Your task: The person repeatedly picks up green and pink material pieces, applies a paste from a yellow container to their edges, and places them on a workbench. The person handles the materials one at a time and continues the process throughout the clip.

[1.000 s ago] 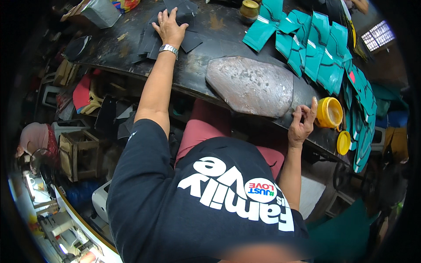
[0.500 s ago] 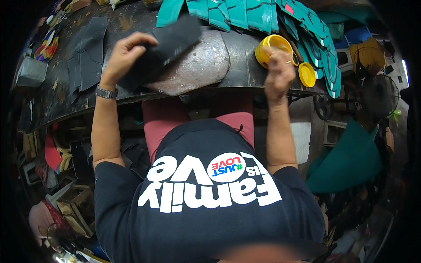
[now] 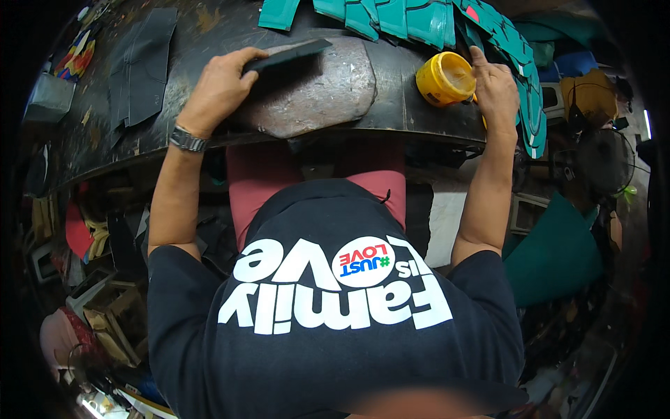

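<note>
My left hand grips the edge of a stiff black sheet piece. The sheet is tilted almost edge-on above a worn, grey-brown slab on the dark worktable, and its far end is free. My right hand is beside an open yellow tub, at the edge of the teal pieces. Its index finger stretches forward; the other fingers curl partly out of sight, and I see nothing held in them. The tub contains something pale. A sliver of yellow shows next to my right wrist.
More black sheet pieces lie on the worktable's left side. Overlapping teal pieces line the far right edge. A grey box stands at the far left. Below the table are a large teal sheet, a fan and wooden boxes.
My right hand has moved from over the tub to its right side, covering most of the yellow lid. My left hand has tilted the black sheet from broadside to nearly edge-on.
</note>
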`<state>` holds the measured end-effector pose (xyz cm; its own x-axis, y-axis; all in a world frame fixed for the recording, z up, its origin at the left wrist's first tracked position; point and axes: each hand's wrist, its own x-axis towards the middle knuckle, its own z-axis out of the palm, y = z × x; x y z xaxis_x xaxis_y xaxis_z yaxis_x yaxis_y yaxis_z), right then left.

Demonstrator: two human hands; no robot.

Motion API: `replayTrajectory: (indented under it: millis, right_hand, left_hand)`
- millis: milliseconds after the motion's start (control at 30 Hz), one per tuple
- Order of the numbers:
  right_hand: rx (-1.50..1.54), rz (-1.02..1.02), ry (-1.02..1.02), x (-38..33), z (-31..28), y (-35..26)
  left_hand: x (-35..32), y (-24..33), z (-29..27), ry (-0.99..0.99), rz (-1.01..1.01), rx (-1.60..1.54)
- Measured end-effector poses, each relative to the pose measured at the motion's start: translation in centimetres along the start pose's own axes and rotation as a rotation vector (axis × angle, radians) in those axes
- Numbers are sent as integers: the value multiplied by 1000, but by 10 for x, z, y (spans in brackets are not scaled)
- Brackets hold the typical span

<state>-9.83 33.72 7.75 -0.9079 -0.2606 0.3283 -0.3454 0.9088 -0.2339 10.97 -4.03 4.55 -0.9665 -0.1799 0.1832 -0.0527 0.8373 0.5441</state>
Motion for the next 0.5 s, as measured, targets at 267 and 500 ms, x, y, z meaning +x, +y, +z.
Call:
replayTrajectory:
  millis: [267, 500]
  right_hand:
    - [-177, 95, -577, -37, -1, -12]
    - [833, -247, -414, -75, 75, -49]
  left_hand:
    - [3, 17, -5, -264, 9, -385]
    - [27, -3, 44, -320, 260, -54]
